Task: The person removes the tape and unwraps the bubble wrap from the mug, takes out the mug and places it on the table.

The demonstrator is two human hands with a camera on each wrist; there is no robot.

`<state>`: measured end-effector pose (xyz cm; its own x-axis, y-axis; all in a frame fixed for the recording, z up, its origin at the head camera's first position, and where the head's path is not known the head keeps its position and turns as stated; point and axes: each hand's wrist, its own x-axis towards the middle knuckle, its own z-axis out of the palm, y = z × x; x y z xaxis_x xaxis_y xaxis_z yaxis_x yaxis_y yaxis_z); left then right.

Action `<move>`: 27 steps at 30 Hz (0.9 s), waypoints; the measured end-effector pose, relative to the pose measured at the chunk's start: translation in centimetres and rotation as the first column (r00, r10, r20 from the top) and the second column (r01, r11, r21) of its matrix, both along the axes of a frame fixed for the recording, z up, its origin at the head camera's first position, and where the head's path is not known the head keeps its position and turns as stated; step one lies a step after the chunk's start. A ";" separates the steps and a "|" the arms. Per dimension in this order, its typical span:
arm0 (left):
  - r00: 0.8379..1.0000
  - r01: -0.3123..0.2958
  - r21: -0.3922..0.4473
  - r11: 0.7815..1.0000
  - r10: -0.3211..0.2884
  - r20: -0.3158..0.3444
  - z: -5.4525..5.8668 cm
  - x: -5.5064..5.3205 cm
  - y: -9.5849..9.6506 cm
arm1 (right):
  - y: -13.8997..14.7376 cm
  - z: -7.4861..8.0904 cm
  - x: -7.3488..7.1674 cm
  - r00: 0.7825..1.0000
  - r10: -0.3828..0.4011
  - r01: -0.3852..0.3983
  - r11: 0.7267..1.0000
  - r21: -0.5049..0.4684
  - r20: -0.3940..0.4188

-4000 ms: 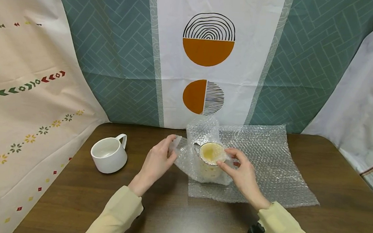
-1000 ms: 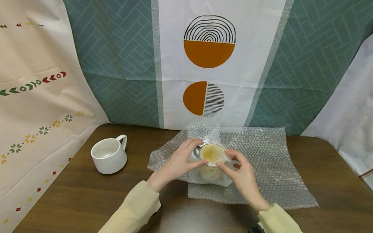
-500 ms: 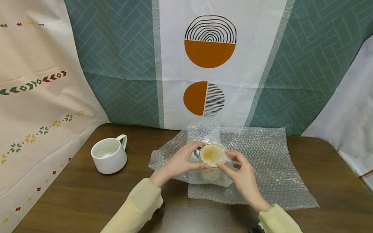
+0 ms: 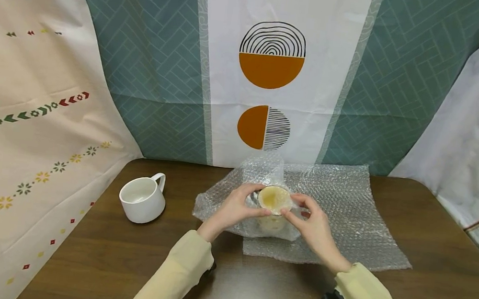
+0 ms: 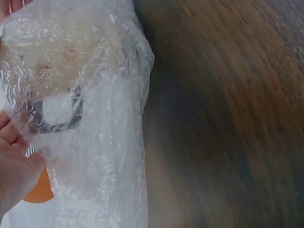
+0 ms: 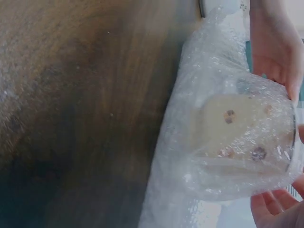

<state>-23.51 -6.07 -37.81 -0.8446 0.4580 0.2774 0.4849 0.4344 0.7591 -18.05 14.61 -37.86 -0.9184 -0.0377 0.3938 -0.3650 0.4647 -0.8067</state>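
A cream mug (image 4: 273,222) with a dark rim stands upright on bubble wrap (image 4: 345,217), partly wrapped; its inside is yellowish. Through the plastic, small brown prints show on its side in the right wrist view, and a dark square handle (image 5: 76,116) in the left wrist view. My left hand (image 4: 234,206) grips the mug from the left, thumb at the front of the rim and fingers behind. From the right, my right hand (image 4: 312,224) holds it at the rim, with a bubble wrap fold under thumb and fingertips.
To the left on the brown wooden table (image 4: 226,288) stands a white mug (image 4: 142,202), its handle pointing to the back right. Spare bubble wrap spreads back and right of the wrapped mug. Patterned cloths (image 4: 161,65) hang close behind the table.
Four seconds ago my left hand held a loose bubble wrap flap left of the cream mug; it has since moved right, round the mug. My right hand has stayed at the rim.
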 end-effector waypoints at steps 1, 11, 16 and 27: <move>1.000 -0.003 -0.001 1.000 0.003 0.002 0.0 0.0 0.0 | 0.1 0.2 0.0 1.000 0.010 -0.010 1.000 0.001 0.008; 1.000 -0.006 -0.026 1.000 0.007 0.021 0.4 0.2 0.0 | 1.3 1.0 -0.2 0.998 0.050 -0.050 0.999 0.010 0.035; 1.000 -0.002 -0.031 1.000 0.003 0.028 0.5 0.2 -0.1 | 1.5 1.0 -0.6 0.999 0.021 -0.024 0.998 0.056 0.048; 0.999 0.014 -0.022 1.000 -0.013 0.038 0.7 -0.1 -0.1 | 2.1 1.0 -1.0 0.998 -0.005 0.005 1.000 0.008 0.062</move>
